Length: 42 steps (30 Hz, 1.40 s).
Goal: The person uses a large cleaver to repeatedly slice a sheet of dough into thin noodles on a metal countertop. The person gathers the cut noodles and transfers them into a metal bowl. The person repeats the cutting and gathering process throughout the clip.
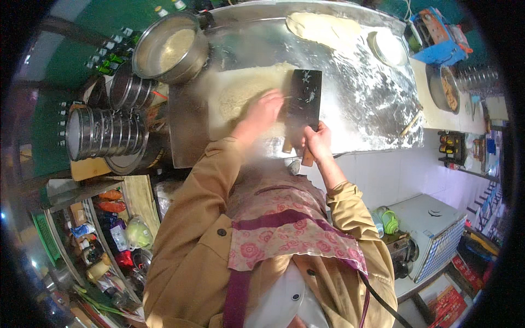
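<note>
My right hand (317,141) is wrapped around the wooden handle of a cleaver (306,90). Its broad dark blade carries white smears and points away from me, over the right edge of a pale board (216,123). On this board lies a low heap of pale, finely cut food (235,98), whose kind I cannot make out. My left hand (267,112) reaches over the heap's right side, fingers stretched toward the blade with a small gap between. Slight blur softens those fingers. A short wooden piece (287,145) shows just left of the cleaver's handle.
A large metal pot (188,64) stands at the back left, beside stacked metal steamers (104,131). Flour covers the metal worktop (377,104) on the right, with a flat dough sheet (322,30) and a white bowl (387,48) behind. Shelves (82,218) flank me on the left.
</note>
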Motion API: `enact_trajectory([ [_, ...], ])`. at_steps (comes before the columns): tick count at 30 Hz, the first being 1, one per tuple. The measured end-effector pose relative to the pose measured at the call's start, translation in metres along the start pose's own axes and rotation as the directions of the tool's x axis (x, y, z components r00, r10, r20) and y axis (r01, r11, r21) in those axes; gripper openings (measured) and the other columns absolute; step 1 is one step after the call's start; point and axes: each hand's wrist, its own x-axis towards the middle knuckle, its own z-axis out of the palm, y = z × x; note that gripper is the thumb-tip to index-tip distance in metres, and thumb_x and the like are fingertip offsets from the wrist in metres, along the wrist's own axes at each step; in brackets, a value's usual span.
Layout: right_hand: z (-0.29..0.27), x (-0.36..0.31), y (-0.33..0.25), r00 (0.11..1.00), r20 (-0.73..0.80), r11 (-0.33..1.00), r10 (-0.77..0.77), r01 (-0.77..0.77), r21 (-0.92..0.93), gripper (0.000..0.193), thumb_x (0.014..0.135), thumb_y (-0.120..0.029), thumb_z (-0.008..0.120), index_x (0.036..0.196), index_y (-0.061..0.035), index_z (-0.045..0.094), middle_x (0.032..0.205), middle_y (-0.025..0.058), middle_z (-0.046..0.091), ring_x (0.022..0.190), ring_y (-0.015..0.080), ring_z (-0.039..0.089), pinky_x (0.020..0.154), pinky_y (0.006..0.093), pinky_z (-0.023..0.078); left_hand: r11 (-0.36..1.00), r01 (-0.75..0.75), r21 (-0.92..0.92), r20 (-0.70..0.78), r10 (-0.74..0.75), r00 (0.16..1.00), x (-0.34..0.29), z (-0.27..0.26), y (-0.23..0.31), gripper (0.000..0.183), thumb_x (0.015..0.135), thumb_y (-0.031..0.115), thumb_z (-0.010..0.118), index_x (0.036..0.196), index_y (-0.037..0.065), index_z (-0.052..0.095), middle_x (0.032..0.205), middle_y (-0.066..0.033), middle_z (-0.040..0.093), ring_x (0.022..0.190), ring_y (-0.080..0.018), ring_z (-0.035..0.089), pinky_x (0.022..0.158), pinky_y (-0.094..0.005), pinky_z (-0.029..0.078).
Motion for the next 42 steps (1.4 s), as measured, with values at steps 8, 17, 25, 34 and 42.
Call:
enact_trajectory([
  [8,-0.009,0.007,0.021,0.899,0.037,0.575,-0.436,0.310,-0.757,0.025,0.088,-0.015,0.073,0.097,0.0065,0.062,0.080,0.0270,0.070,0.076,0.0403,0.071,0.071,0.0459,0.056,0.921,-0.206,0.330,0.331,0.092,0.939,-0.054,-0.069,-0.020,0.057,0.099,0.045,0.062,0.145,0.011,0.058,0.163,-0.0161,0.042,0.156,-0.0321,0.030,0.129,-0.0517,0.022],
  [17,0.023,-0.011,0.024,0.928,-0.028,0.513,-0.371,0.180,-0.839,0.025,0.089,-0.014,0.069,0.094,0.0081,0.058,0.084,0.0353,0.067,0.084,0.0534,0.068,0.073,0.0535,0.055,0.769,-0.540,0.343,0.423,0.387,0.819,-0.049,-0.047,-0.057,0.058,0.104,0.048,0.053,0.154,0.018,0.052,0.168,-0.0143,0.036,0.157,-0.0354,0.027,0.127,-0.0569,0.020],
  [25,0.033,-0.014,0.024,0.940,-0.059,0.497,-0.336,0.124,-0.859,0.021,0.090,-0.012,0.063,0.099,0.0064,0.057,0.087,0.0329,0.068,0.083,0.0527,0.067,0.074,0.0562,0.056,0.846,-0.389,0.364,0.417,0.225,0.881,-0.018,-0.012,-0.055,0.061,0.104,0.050,0.052,0.153,0.014,0.052,0.166,-0.0156,0.038,0.155,-0.0382,0.029,0.126,-0.0607,0.019],
  [34,0.026,-0.007,-0.003,0.969,-0.012,0.507,-0.246,0.118,-0.854,0.025,0.096,-0.019,0.064,0.098,0.0044,0.056,0.079,0.0317,0.067,0.077,0.0530,0.066,0.069,0.0570,0.055,0.964,0.099,0.247,0.099,-0.127,0.987,0.000,-0.076,-0.086,0.057,0.104,0.041,0.056,0.150,0.007,0.052,0.158,-0.0197,0.045,0.149,-0.0388,0.036,0.126,-0.0549,0.025],
  [42,0.046,0.019,-0.028,0.912,0.203,0.345,-0.357,0.331,-0.878,0.025,0.093,-0.019,0.067,0.100,0.0020,0.056,0.085,0.0329,0.066,0.084,0.0534,0.065,0.073,0.0575,0.053,0.925,0.377,0.042,0.230,-0.376,0.898,-0.020,-0.064,-0.100,0.058,0.104,0.034,0.059,0.152,0.004,0.047,0.157,-0.0210,0.046,0.146,-0.0391,0.042,0.120,-0.0472,0.037],
])
